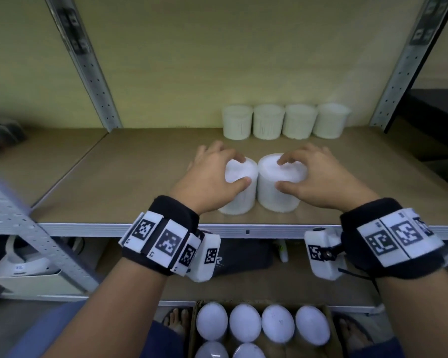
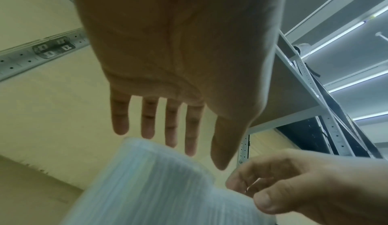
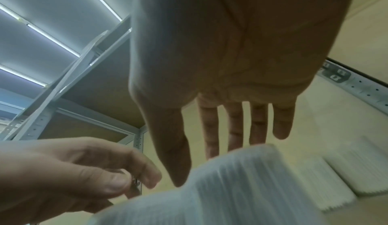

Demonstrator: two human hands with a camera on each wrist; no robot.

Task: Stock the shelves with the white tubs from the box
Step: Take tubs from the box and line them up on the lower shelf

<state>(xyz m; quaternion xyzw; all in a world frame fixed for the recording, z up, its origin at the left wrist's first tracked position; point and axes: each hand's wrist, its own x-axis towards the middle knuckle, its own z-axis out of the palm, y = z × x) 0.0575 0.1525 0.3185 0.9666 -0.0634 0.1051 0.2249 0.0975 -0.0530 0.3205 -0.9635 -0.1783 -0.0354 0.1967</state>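
Observation:
Two white ribbed tubs stand side by side near the front of the wooden shelf (image 1: 140, 182). My left hand (image 1: 239, 169) grips the top of the left tub (image 1: 239, 200) from above, with the thumb on its front rim and the fingers over the far rim. My right hand (image 1: 282, 174) holds the right tub (image 1: 277, 200) the same way. In the left wrist view, my left hand (image 2: 204, 160) has its fingertips at the rim of the left tub (image 2: 157, 187). In the right wrist view, my right hand (image 3: 195, 170) spans the right tub (image 3: 231, 195).
Several white tubs (image 1: 285, 121) stand in a row at the back right of the shelf. A cardboard box (image 1: 192, 332) on the floor below holds several more tubs. Metal posts (image 1: 96, 81) stand at both sides. The left half of the shelf board is bare. A dark bag (image 1: 243, 257) lies on the lower shelf.

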